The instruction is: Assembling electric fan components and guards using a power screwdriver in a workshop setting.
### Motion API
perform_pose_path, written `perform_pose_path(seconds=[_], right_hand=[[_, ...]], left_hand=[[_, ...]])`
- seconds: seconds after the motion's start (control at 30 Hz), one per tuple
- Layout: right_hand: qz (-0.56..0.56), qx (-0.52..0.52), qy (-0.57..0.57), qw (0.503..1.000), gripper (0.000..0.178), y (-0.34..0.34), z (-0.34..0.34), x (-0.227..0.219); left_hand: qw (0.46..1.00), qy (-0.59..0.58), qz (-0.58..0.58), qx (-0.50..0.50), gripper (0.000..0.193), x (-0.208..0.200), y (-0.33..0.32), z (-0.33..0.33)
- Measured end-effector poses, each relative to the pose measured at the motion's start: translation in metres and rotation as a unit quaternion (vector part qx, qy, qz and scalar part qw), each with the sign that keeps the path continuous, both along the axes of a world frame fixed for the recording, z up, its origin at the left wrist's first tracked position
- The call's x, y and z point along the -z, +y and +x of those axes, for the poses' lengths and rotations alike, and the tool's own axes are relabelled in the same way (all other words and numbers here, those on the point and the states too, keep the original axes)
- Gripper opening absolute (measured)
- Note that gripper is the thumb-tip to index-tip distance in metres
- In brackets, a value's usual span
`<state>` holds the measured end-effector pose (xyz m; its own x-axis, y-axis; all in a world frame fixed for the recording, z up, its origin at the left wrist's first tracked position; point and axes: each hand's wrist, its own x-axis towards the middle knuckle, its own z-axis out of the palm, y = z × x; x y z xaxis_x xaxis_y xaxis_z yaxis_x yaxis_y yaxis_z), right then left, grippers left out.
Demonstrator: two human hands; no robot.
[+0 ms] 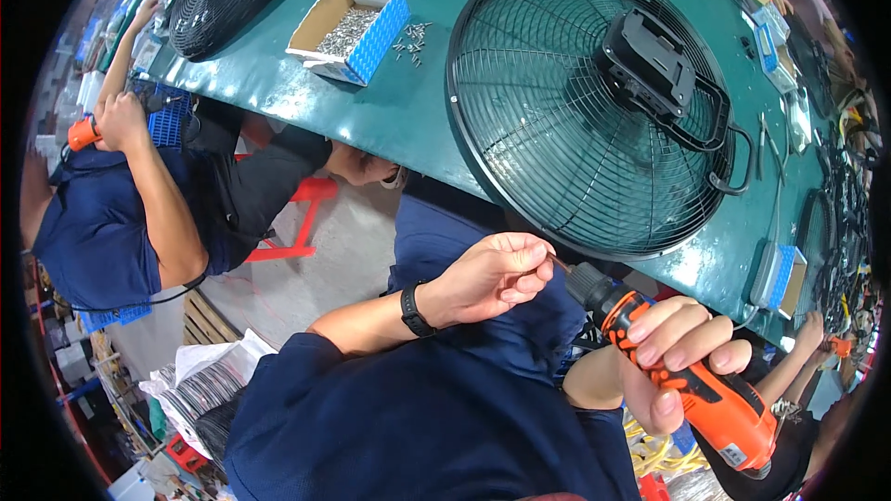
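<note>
My right hand (682, 357) wraps round an orange and black electric screwdriver (724, 408), its dark chuck (587, 282) and thin bit angled up to the left. At the bit's tip, the thumb and fingers of my left hand (501, 278) are pinched together. Whatever they hold there is too small to make out. Just beyond both hands lies a large black fan (548, 102) with a round wire guard, a black motor housing (654, 60) and a curved handle (738, 167). It rests on the green table (422, 134), its near rim close to the table's edge.
An open blue and white box (376, 42) full of small screws stands left of the fan, with loose screws (413, 40) beside it. Another black fan guard (227, 0) lies farther left. A co-worker (111, 213) sits at left holding an orange tool (83, 134). Another box (780, 278) is at right.
</note>
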<state>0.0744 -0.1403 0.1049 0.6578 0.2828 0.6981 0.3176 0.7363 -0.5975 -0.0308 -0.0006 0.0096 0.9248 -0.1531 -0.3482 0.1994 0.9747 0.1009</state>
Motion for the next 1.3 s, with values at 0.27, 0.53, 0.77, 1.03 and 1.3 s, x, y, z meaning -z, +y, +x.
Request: perform_pose_path(seconds=[0.27,0.53,0.77,1.03,1.3], right_hand=[[-0.014,-0.033,0.004,0.999,0.045,-0.003,0.002,0.004],[-0.032,-0.015,0.025,0.999,0.043,0.0,-0.001,0.005],[-0.059,-0.024,0.004,0.998,0.044,0.011,0.006,0.007],[-0.107,-0.048,0.03,0.993,0.045,0.03,0.01,0.0],[-0.183,-0.146,-0.011,0.972,0.046,0.051,0.023,-0.008]], left_hand=[[1.0,-0.009,0.002,-0.007,0.017,0.005,-0.003,-0.001],[0.998,0.04,0.045,-0.03,0.022,-0.005,-0.007,0.002],[0.999,0.041,0.017,-0.022,0.025,0.01,-0.014,0.007],[0.997,0.067,0.025,-0.019,0.025,0.013,-0.004,0.005],[0.987,0.063,0.144,-0.016,0.042,0.011,0.019,0.002]])
